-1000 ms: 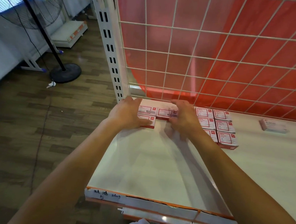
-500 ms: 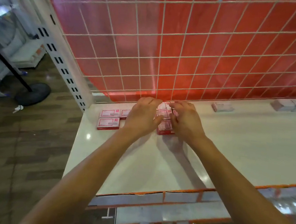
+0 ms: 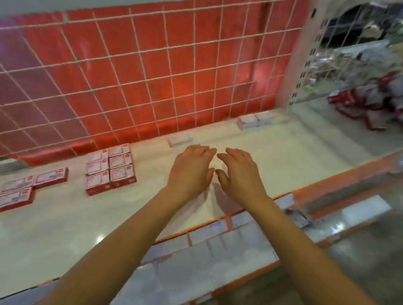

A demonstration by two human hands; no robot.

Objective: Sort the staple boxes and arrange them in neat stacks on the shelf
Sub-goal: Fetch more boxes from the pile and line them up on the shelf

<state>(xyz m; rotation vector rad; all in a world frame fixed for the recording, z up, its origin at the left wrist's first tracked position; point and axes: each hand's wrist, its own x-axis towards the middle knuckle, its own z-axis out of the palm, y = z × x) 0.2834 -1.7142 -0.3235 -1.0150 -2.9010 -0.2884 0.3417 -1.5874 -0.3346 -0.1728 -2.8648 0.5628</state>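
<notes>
Left hand [image 3: 191, 169] and right hand [image 3: 240, 175] are held relaxed, nothing grasped, above the shelf [image 3: 65, 225]. A lone staple box [image 3: 179, 140] is seen just beyond the left hand. The stacked block [image 3: 111, 169] lies well left. Box should be gripped by its sides, then squared against the block.

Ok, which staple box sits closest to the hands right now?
The lone pale box by the red mesh panel, just beyond the left hand. The red-edged groups lie well left; the pale pair sits farther back right.
</notes>
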